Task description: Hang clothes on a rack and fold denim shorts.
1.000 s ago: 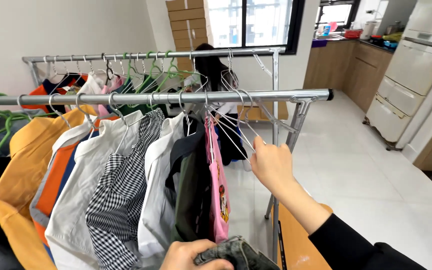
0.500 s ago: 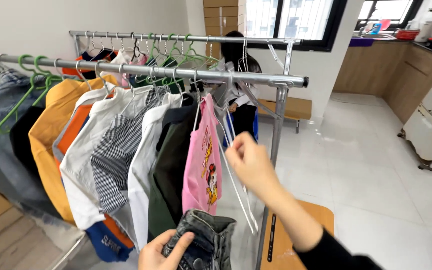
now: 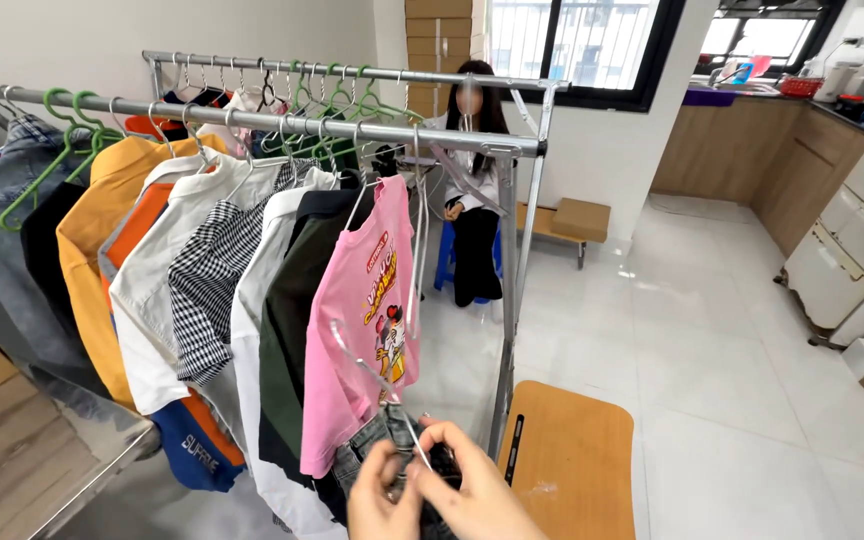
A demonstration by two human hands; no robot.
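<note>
Low in the head view, my left hand (image 3: 377, 495) holds a grey denim garment (image 3: 382, 445) near the bottom edge. My right hand (image 3: 472, 490) grips a clear plastic hanger (image 3: 372, 370) that slants up to the left, its lower end at the denim. Both hands meet in front of a pink printed T-shirt (image 3: 367, 310) hanging at the right end of the metal clothes rail (image 3: 352, 128).
The rail carries white, checked, dark green, orange and denim clothes on green and metal hangers. A second rack (image 3: 352, 72) stands behind. A person sits on a blue stool (image 3: 447, 255) beyond it. A wooden board (image 3: 572, 455) lies on the white tiled floor; cabinets stand right.
My right hand has come down from the rail with a clear hanger and joined my left hand at the denim garment. The view has shifted right and lower.
</note>
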